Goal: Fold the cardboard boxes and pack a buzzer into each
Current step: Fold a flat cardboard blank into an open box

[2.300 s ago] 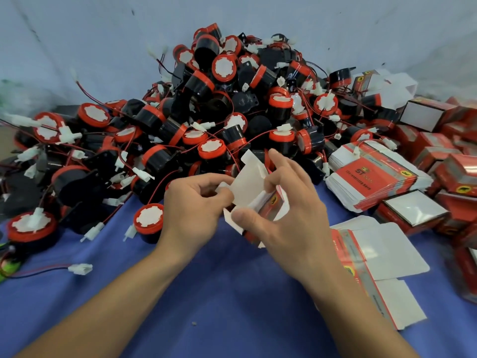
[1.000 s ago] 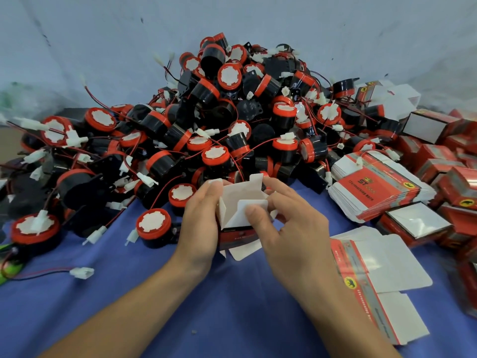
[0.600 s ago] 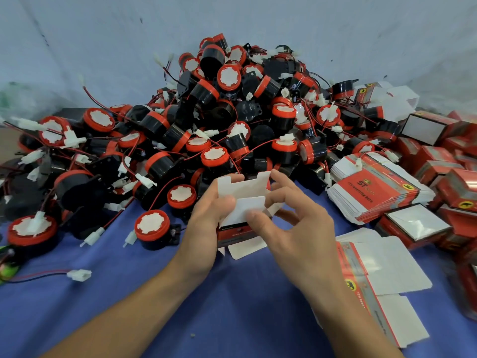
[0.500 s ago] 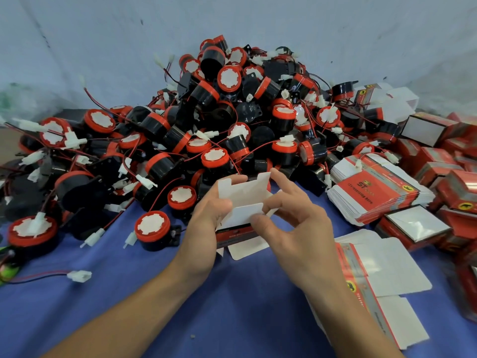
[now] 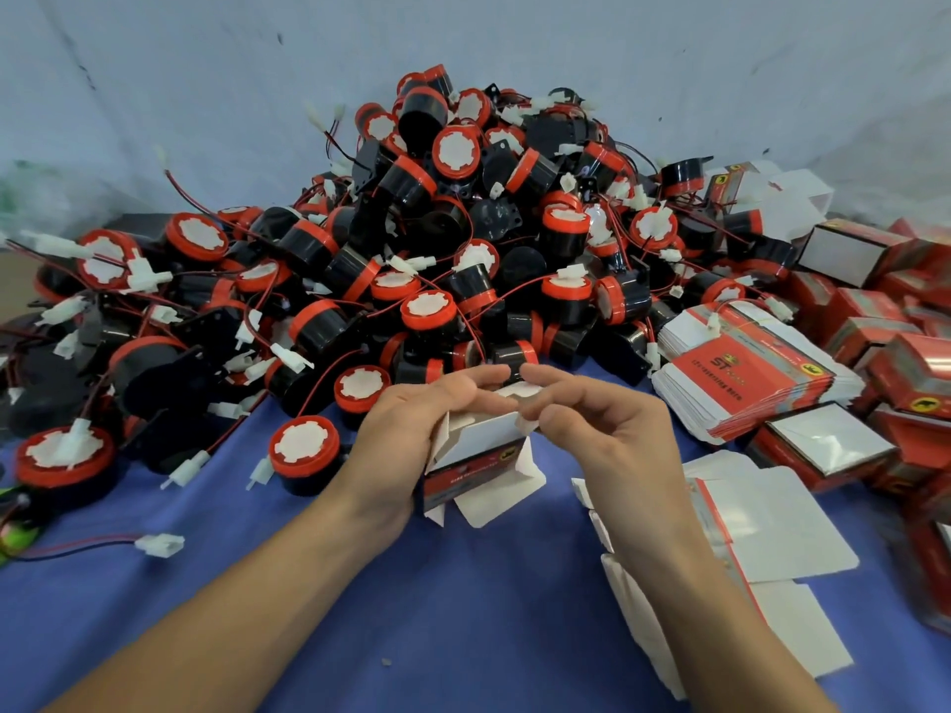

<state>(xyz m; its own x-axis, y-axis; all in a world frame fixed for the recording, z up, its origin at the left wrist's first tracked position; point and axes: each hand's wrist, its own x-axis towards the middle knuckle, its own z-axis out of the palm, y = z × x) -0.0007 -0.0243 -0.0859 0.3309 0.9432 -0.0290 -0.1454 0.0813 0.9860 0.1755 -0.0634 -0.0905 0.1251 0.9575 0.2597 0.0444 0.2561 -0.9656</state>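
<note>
Changed since half a second ago: the top flap of the cardboard box, then standing upright between the fingertips, is now bent over toward the box mouth. Both hands have closed in above it, forefingers almost meeting.

1. Cardboard box. Thin glossy card, red and black print outside, plain matt white inside. Squared up into a small carton and held just in front of the near foot of the buzzer heap, above the cloth. White bottom flaps with rounded corners hang loose beneath it.

2. Hands. Left hand: curled round the box's left wall, gripping it. Right hand: fingers curled, thumb and forefinger pinching the edge of the top flap.

3. Buzzer heap. Squat black plastic cylinders with red rims and white scalloped face stickers, trailing thin red and black leads. One buzzer stands apart at the heap's near-left foot, face up. A white plug connector lies on its own farther out on the same side.

4. Flat cartons: a stack with red faces and white edges, touching the heap's right foot. Folded boxes: shiny red with white panels, right of the heap. Flat blanks: white side up, front-right of the heap.

5. Cloth: blue, smooth, matt, spread in front of the heap.
</note>
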